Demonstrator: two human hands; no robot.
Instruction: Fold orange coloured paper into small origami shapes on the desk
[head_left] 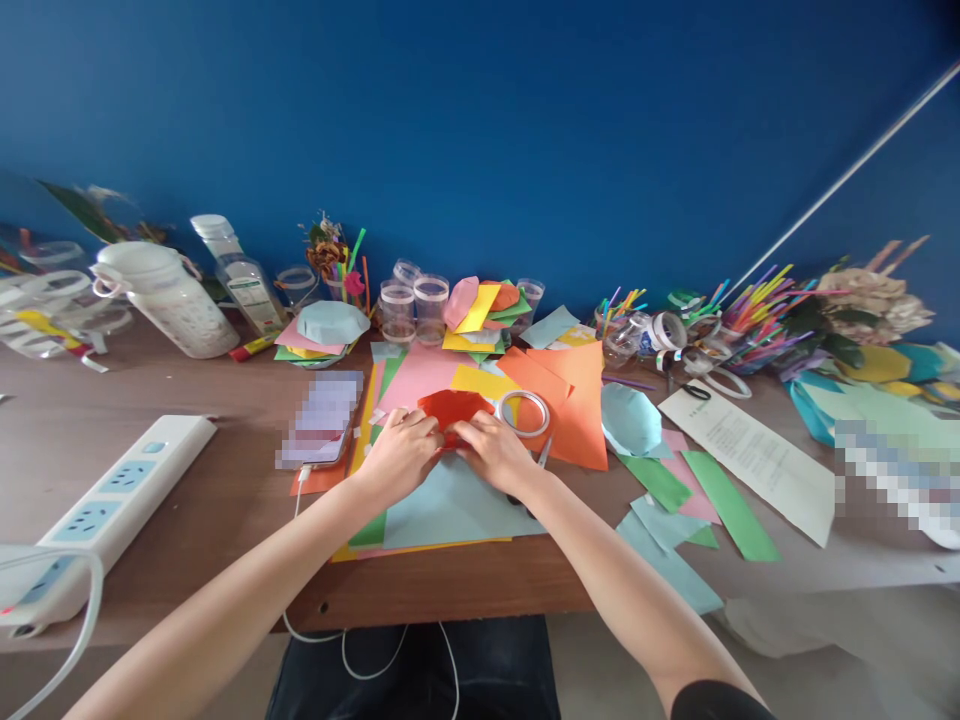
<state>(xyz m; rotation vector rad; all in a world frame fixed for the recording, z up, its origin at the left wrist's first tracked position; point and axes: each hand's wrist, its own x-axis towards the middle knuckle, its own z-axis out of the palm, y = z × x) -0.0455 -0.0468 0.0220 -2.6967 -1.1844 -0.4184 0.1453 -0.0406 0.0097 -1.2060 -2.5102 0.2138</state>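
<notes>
A red-orange folded paper piece (454,403), shaped like a shallow bowl, is held over the stacked sheets in front of me. My left hand (405,446) grips its near left side, fingers curled. On its near right side my right hand (489,452) pinches the edge, close to the other hand. The fingertips partly hide the fold between them. Below both hands lies a light blue sheet (457,510). Just right of my right hand are a white tape roll (545,405) and a pair of scissors (545,452), its handles partly covered by my right forearm.
A phone (322,415) and a power strip (112,510) lie to the left. Orange sheets (581,410), a light blue paper bowl (631,420) and green strips (731,505) lie to the right. Plastic cups (431,308), a white bottle (169,300) and straws (772,315) line the wall.
</notes>
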